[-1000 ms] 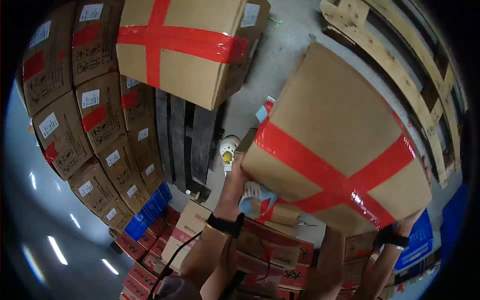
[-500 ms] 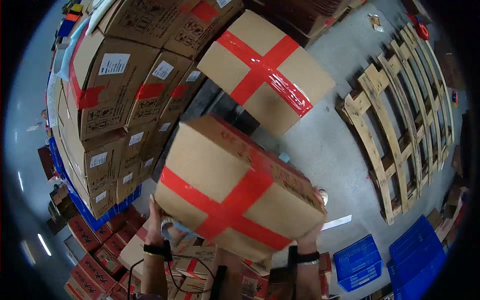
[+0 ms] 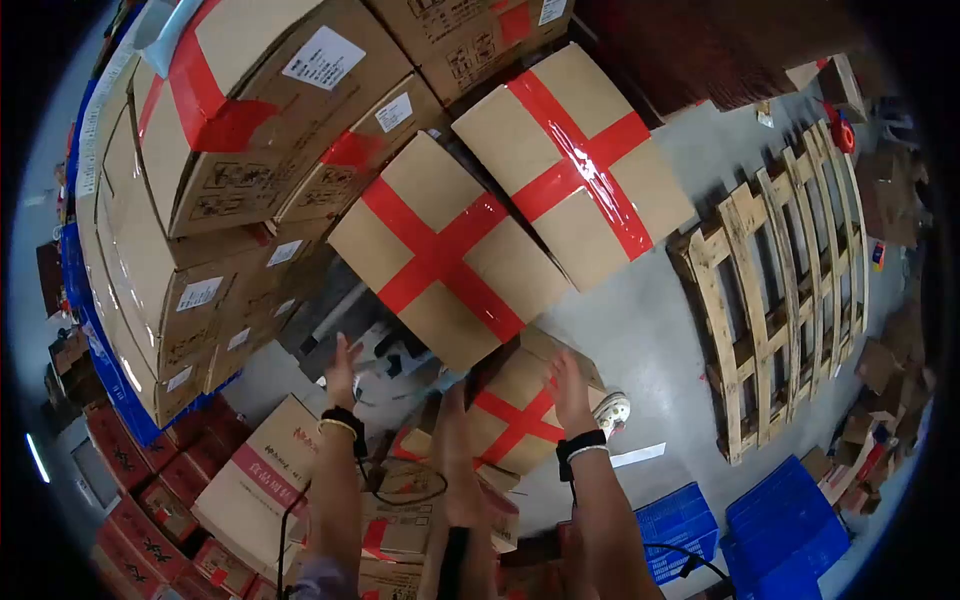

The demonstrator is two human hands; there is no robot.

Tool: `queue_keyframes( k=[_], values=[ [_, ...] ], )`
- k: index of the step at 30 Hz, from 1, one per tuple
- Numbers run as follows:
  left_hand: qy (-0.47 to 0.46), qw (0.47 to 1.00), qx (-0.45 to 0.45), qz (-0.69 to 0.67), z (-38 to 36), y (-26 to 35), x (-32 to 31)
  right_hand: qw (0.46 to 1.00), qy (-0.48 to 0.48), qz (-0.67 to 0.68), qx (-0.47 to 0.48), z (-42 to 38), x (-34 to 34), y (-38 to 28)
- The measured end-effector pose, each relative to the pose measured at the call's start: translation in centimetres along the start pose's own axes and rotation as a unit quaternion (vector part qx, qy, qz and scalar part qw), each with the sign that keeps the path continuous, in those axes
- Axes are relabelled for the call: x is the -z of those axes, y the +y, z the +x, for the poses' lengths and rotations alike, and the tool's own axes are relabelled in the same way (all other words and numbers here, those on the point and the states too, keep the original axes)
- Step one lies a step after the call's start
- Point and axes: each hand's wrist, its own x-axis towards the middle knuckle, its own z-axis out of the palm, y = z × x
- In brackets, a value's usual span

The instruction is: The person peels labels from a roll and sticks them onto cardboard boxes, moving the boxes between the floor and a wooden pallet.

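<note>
Box (image 3: pixel 445 250) with a red tape cross is now resting between the labelled stack (image 3: pixel 245 180) and a second taped box (image 3: pixel 590 160), just beside the latter.

I am no longer carrying it, so I am judging this one set down and its weight off me. Its taped face is pointing up toward me, its long axis running from upper left to lower right, roughly parallel to its neighbour's. My left hand (image 3: pixel 343 370) is spreading empty below it; my right hand (image 3: pixel 570 390) is spreading loosely by a lower taped box (image 3: pixel 510 420), touching or not, I cannot tell.
</note>
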Motion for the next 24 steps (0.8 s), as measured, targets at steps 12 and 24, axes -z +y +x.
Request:
queue_keyframes(
  k=[12, 24],
  values=[
    [-0.1, 0.964, -0.214, 0.12, 7.0, 8.2, -6.6, 0.998, 0.024, -0.034, 0.052, 4.2, -3.4, -2.0],
    [-0.495, 0.813, -0.286, -0.113, -25.0, 13.3, -15.0, 0.865, -0.402, -0.256, 0.159, -18.2, -4.2, -13.4]
  ],
)
